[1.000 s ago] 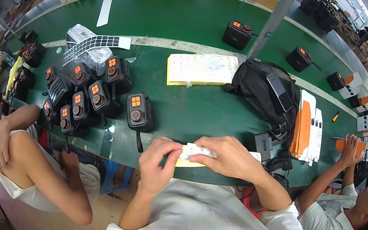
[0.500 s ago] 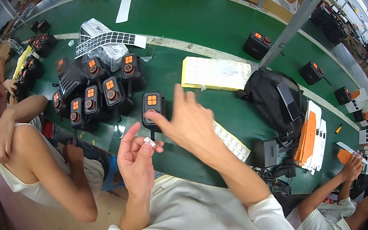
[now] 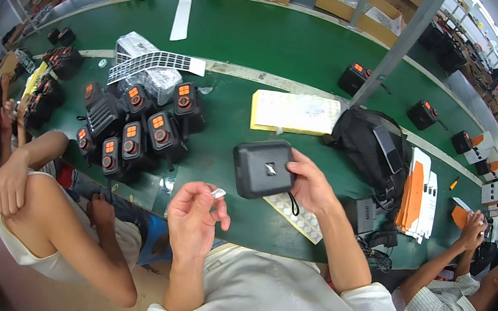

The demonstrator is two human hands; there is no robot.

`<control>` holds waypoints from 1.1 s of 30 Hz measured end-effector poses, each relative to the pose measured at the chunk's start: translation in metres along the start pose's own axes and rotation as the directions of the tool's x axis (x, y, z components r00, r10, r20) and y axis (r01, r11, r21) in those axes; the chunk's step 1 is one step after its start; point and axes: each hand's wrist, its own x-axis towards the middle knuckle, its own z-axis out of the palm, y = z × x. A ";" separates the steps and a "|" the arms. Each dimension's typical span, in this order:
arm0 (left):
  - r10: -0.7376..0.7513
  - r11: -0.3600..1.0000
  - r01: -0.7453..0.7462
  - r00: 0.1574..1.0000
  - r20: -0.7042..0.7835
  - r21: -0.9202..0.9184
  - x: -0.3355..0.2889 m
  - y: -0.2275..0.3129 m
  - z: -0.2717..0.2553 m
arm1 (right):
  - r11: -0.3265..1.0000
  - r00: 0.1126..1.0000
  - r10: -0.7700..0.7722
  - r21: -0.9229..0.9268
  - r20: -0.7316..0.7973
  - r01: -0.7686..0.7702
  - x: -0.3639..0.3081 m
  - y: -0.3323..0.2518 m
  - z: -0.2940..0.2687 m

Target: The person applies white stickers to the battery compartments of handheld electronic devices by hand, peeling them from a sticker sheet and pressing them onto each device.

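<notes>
Lifted: black round-cornered device (image 3: 253,172), pale emblem (image 3: 271,169) | right grip (image 3: 316,189) clamped on device | left grip (image 3: 193,218) pinching small white piece (image 3: 217,193)

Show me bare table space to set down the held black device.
On the green table, room shows between the clustered black devices and the held black device, left of the white-and-yellow sheets. Beyond the pale ledge, a wide patch lies between the white strip and the device by the pole. Crowded: around the backpack and cables.
</notes>
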 end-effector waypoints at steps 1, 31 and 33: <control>-0.036 0.998 0.034 0.999 0.039 0.051 0.002 -0.002 0.005 | 0.997 0.999 0.012 0.077 -0.046 -0.009 -0.009 0.004 -0.004; -0.048 0.834 -0.055 0.984 0.170 0.550 0.002 -0.042 0.059 | 0.966 0.957 -0.185 0.139 -0.224 0.220 -0.041 0.010 0.000; -0.040 0.828 -0.070 0.982 0.183 0.556 0.002 -0.044 0.058 | 0.966 0.957 -0.192 0.128 -0.219 0.223 -0.042 0.011 -0.002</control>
